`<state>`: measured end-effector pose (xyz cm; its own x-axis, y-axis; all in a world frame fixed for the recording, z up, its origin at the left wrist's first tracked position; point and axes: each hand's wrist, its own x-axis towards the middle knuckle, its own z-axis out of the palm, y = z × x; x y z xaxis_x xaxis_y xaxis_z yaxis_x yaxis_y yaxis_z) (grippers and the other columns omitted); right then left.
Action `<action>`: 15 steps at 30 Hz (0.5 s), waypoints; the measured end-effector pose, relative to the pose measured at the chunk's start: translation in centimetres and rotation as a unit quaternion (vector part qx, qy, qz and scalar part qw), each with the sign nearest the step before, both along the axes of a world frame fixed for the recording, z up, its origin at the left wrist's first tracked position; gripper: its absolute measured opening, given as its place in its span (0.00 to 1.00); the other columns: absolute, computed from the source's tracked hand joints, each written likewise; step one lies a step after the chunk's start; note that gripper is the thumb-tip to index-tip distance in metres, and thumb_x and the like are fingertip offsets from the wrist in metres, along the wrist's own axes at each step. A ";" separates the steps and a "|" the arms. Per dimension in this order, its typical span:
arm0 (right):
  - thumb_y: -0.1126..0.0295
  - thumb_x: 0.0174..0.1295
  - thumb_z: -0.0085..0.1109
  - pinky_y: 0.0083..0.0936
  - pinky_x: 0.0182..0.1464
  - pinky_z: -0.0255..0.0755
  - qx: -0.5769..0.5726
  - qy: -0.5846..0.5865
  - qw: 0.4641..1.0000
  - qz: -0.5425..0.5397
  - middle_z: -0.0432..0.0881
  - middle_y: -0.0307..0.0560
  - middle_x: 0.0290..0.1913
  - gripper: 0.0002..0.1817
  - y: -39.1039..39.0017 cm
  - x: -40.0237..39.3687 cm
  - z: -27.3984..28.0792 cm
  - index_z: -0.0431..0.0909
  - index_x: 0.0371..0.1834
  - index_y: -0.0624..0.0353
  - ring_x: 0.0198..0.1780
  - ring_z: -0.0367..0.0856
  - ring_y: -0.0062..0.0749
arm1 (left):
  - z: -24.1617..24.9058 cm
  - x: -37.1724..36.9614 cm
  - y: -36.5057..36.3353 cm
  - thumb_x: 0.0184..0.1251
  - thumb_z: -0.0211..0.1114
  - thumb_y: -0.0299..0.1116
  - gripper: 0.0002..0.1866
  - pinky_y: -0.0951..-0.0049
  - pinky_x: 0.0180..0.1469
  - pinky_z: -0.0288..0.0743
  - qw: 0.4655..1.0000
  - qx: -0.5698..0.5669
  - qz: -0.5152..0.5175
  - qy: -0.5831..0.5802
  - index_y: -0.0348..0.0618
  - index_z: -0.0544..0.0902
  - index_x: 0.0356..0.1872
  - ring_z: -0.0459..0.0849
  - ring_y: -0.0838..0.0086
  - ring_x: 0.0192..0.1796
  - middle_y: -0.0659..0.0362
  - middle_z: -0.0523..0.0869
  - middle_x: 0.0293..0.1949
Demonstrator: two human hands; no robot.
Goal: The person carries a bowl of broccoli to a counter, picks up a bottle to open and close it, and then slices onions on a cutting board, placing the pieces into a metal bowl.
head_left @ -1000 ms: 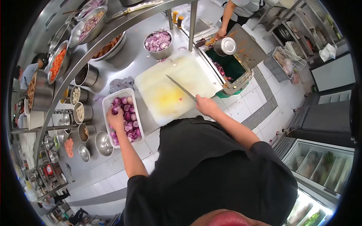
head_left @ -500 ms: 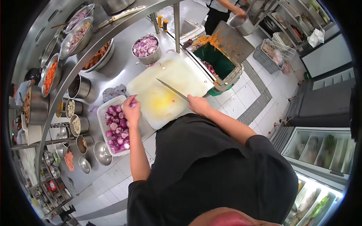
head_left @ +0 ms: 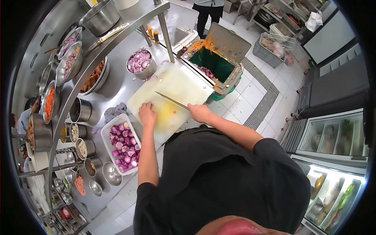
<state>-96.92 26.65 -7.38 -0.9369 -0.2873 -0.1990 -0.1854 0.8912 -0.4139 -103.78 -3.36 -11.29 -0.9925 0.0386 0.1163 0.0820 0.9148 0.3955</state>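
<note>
My left hand (head_left: 147, 114) pins an onion on the cutting board (head_left: 172, 84) at frame centre; right hand (head_left: 199, 112) grips the knife (head_left: 171, 100); I'd tuck fingertips.

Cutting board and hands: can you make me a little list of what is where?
left hand: resting on the cutting board, whatever is under it is hidden
right hand: gripping the knife, blade lying across the board
white basket: beside the board, full of peeled purple onions
metal bowl: beyond the board, holds cut onion pieces
green bin: at the board's far end, lid up, orange scraps on the lid
grey cloth: next to the basket
</note>
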 end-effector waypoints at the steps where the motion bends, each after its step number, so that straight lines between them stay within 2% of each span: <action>1: 0.67 0.67 0.54 0.55 0.40 0.81 -0.001 0.005 1.000 -0.002 0.87 0.64 0.32 0.11 -0.2 0.2 -0.2 0.73 0.46 0.63 0.37 0.88 0.62 | -0.8 -0.7 -0.4 0.62 0.66 0.28 0.19 0.54 0.61 0.76 1.000 0.012 -0.004 0.017 0.46 0.86 0.56 0.81 0.52 0.57 0.54 0.85 0.52; 2: 0.67 0.67 0.54 0.55 0.40 0.81 -0.004 0.000 1.000 0.005 0.87 0.64 0.32 0.11 -0.1 0.2 -0.6 0.73 0.46 0.63 0.37 0.88 0.62 | -1.3 -1.0 -1.1 0.65 0.66 0.29 0.19 0.54 0.60 0.77 0.999 0.021 -0.002 0.031 0.44 0.85 0.57 0.83 0.51 0.55 0.53 0.86 0.49; 4: 0.66 0.66 0.56 0.56 0.40 0.81 0.009 0.020 1.000 -0.022 0.87 0.64 0.32 0.12 -0.1 -0.1 -2.1 0.74 0.47 0.62 0.37 0.88 0.63 | 0.1 -0.4 -0.7 0.69 0.66 0.32 0.20 0.53 0.56 0.77 0.968 0.227 0.060 0.085 0.36 0.81 0.59 0.83 0.48 0.48 0.49 0.86 0.43; 6: 0.65 0.66 0.58 0.58 0.40 0.82 -0.012 -0.010 0.999 -0.038 0.88 0.65 0.35 0.14 0.1 -0.3 -2.4 0.75 0.50 0.62 0.38 0.88 0.64 | 4.7 1.6 0.7 0.69 0.67 0.34 0.22 0.52 0.53 0.77 0.947 0.270 0.168 0.038 0.32 0.77 0.59 0.82 0.46 0.43 0.46 0.84 0.41; 8: 0.65 0.66 0.57 0.58 0.41 0.81 -0.034 0.002 0.999 -0.030 0.88 0.65 0.35 0.14 -0.4 0.0 -1.0 0.74 0.49 0.62 0.37 0.88 0.64 | 0.6 2.7 -1.5 0.68 0.67 0.35 0.22 0.52 0.53 0.75 0.965 0.194 0.141 0.106 0.32 0.75 0.57 0.80 0.46 0.44 0.43 0.82 0.43; 9: 0.65 0.66 0.57 0.58 0.41 0.81 -0.040 -0.004 0.999 -0.012 0.88 0.65 0.35 0.14 -1.2 -0.1 -0.2 0.74 0.49 0.62 0.37 0.88 0.64 | 0.0 3.9 -2.0 0.68 0.67 0.35 0.22 0.52 0.53 0.75 0.964 0.186 0.159 0.106 0.32 0.75 0.57 0.80 0.46 0.44 0.43 0.82 0.43; 10: 0.64 0.67 0.57 0.57 0.41 0.81 -0.053 -0.012 0.999 0.002 0.88 0.64 0.34 0.14 -1.6 0.0 0.7 0.74 0.50 0.62 0.38 0.88 0.63 | -0.6 4.8 -1.9 0.66 0.67 0.34 0.21 0.51 0.54 0.74 0.964 0.175 0.133 0.151 0.33 0.75 0.56 0.80 0.46 0.47 0.42 0.81 0.45; 11: 0.64 0.67 0.56 0.57 0.42 0.81 -0.065 -0.020 0.998 0.011 0.88 0.64 0.34 0.15 -1.9 0.1 1.2 0.74 0.50 0.62 0.38 0.88 0.63 | -0.7 5.6 -1.7 0.65 0.67 0.33 0.21 0.50 0.56 0.73 0.962 0.165 0.101 0.194 0.33 0.74 0.54 0.79 0.45 0.49 0.41 0.80 0.48; 15: 0.65 0.67 0.56 0.57 0.42 0.79 -0.059 -0.030 0.996 0.060 0.87 0.65 0.33 0.13 -5.0 0.1 2.1 0.73 0.46 0.63 0.37 0.86 0.65 | -0.4 7.6 -0.7 0.62 0.68 0.30 0.20 0.49 0.58 0.72 0.962 0.158 0.084 0.205 0.34 0.74 0.52 0.77 0.44 0.53 0.40 0.78 0.51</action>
